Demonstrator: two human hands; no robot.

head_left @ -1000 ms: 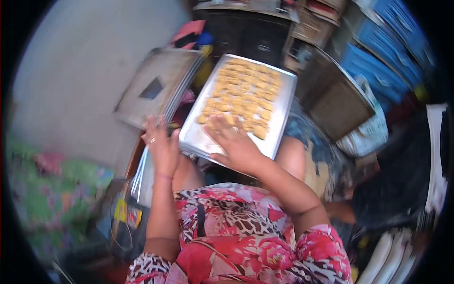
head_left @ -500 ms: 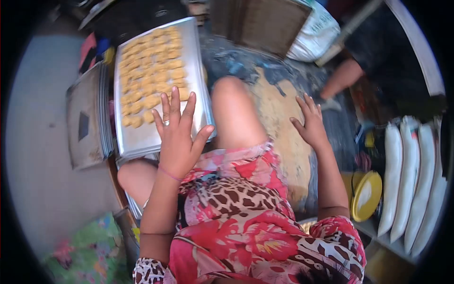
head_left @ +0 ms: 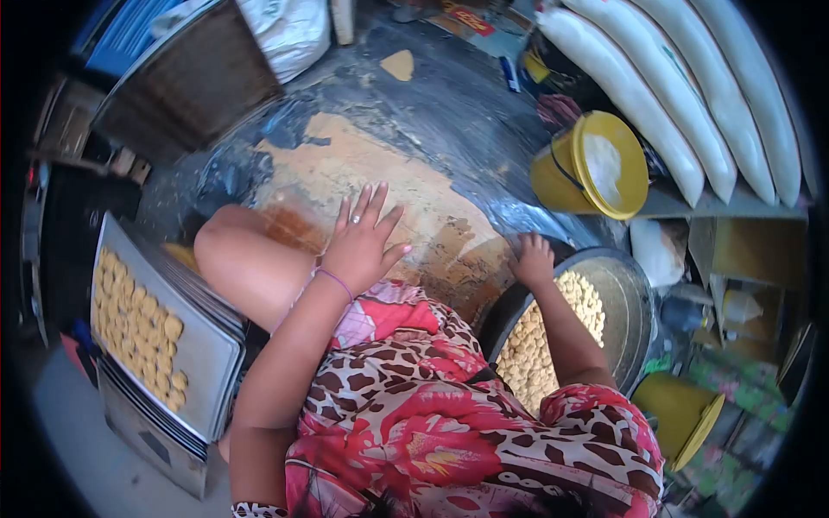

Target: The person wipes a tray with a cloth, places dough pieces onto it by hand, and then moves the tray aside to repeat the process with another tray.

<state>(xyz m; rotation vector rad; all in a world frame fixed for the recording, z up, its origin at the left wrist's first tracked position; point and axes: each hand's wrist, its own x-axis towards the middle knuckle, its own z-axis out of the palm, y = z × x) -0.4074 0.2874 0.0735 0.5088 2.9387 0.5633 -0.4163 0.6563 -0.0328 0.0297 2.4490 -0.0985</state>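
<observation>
We laid our left hand (head_left: 363, 242) spread on the floor (head_left: 458, 112); our right hand (head_left: 533, 259) curled over the basin (head_left: 620, 302) of dough pieces (head_left: 531, 354).

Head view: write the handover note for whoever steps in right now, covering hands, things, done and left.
Left hand: open, fingers spread, flat on the floured work surface, holding nothing.
Right hand: on the near rim of the dark basin; I cannot tell whether it grips.
Things: the basin, on the right, holds a heap of small dough pieces. The tray, on the left, lies on top of a stack of trays.
Done: rows of shaped pieces cover most of the tray.
Left: the tray's near end is bare, and the basin has plenty of pieces.
</observation>
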